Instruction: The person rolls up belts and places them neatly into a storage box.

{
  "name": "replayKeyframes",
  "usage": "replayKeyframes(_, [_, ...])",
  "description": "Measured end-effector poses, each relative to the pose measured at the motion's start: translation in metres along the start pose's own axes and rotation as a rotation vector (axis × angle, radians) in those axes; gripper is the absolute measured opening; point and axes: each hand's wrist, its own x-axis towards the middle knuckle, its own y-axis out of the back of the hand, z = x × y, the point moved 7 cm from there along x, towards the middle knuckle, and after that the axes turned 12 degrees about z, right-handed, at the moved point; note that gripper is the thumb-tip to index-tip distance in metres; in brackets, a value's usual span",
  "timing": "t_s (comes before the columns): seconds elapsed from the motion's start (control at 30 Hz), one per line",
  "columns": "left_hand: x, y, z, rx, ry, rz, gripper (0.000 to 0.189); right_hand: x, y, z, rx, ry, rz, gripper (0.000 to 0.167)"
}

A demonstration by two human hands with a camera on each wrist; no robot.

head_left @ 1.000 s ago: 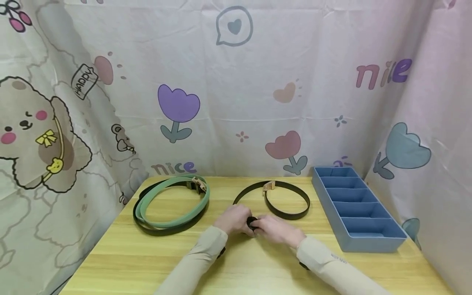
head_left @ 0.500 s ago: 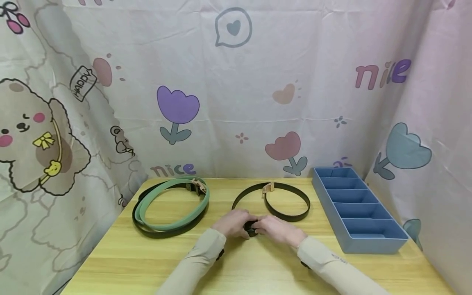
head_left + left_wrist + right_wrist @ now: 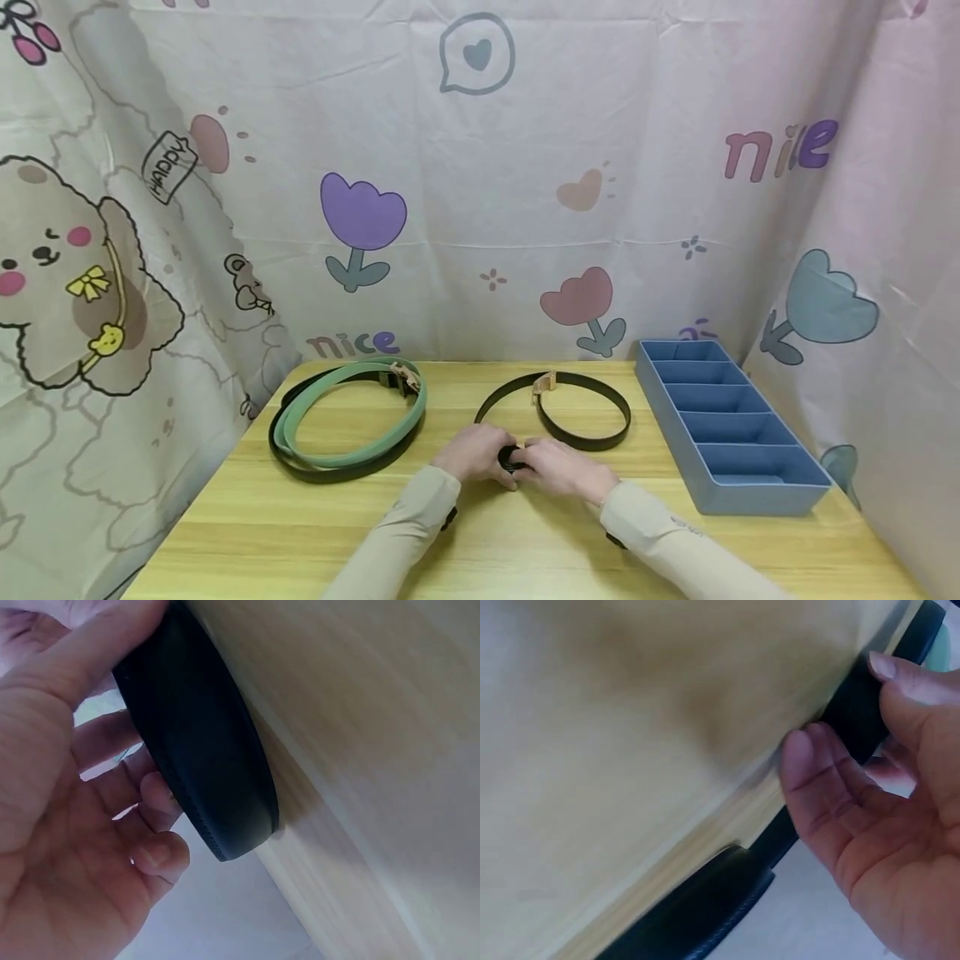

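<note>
A black belt is partly coiled into a small roll (image 3: 511,458) between the two hands near the middle of the table. The rest of this belt (image 3: 617,396) stands on edge in a loose loop behind them, with a gold-toned buckle (image 3: 546,382). My left hand (image 3: 474,454) grips the roll from the left. In the left wrist view, its thumb lies along the dark, stitched roll (image 3: 202,742) and the other fingers curl beneath. From the right, my right hand (image 3: 564,469) pinches the roll; the right wrist view has thumb and fingertips on the black strap (image 3: 857,712).
At the left lie a green belt (image 3: 300,412) and a dark belt (image 3: 322,476), looped together, with buckles at their far right. A blue divided box (image 3: 686,450) stands at the table's right side. A patterned curtain (image 3: 480,167) hangs behind the wooden table (image 3: 300,542).
Both hands stay in nearly the same place, with small finger shifts around the roll. The roll's visible angle changes slightly. The other belts and the box have not moved.
</note>
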Motion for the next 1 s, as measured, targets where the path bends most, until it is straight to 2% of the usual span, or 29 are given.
replayKeyframes(0.17, [0.000,0.002,-0.001,-0.021,0.007,0.006,0.037,0.003,0.001,0.000,-0.024,0.041,-0.001,0.005])
replayKeyframes(0.27, [0.000,0.001,-0.001,-0.065,-0.025,-0.003,0.043,0.004,0.002,0.001,-0.022,0.070,0.002,0.006])
replayKeyframes(0.4, [0.000,-0.003,-0.001,-0.150,-0.071,-0.053,0.060,0.003,0.002,0.004,0.000,0.064,-0.007,0.006])
replayKeyframes(0.53, [0.001,-0.008,0.001,-0.193,-0.087,-0.085,0.048,-0.002,0.002,0.005,-0.001,0.047,-0.024,0.006])
replayKeyframes(0.63, [0.002,-0.009,0.003,-0.145,-0.082,-0.050,0.033,-0.006,0.003,0.005,-0.036,0.039,-0.018,0.005])
replayKeyframes(0.7, [0.003,-0.007,0.003,-0.082,-0.063,-0.005,0.029,-0.004,0.003,0.002,-0.057,0.049,0.001,0.004])
replayKeyframes(0.87, [0.004,-0.001,-0.001,0.031,-0.009,0.077,0.044,0.006,0.001,-0.004,0.011,0.061,0.008,0.009])
replayKeyframes(1.0, [0.004,0.001,-0.001,0.005,-0.005,0.049,0.039,0.010,-0.001,0.000,0.041,0.050,-0.036,0.010])
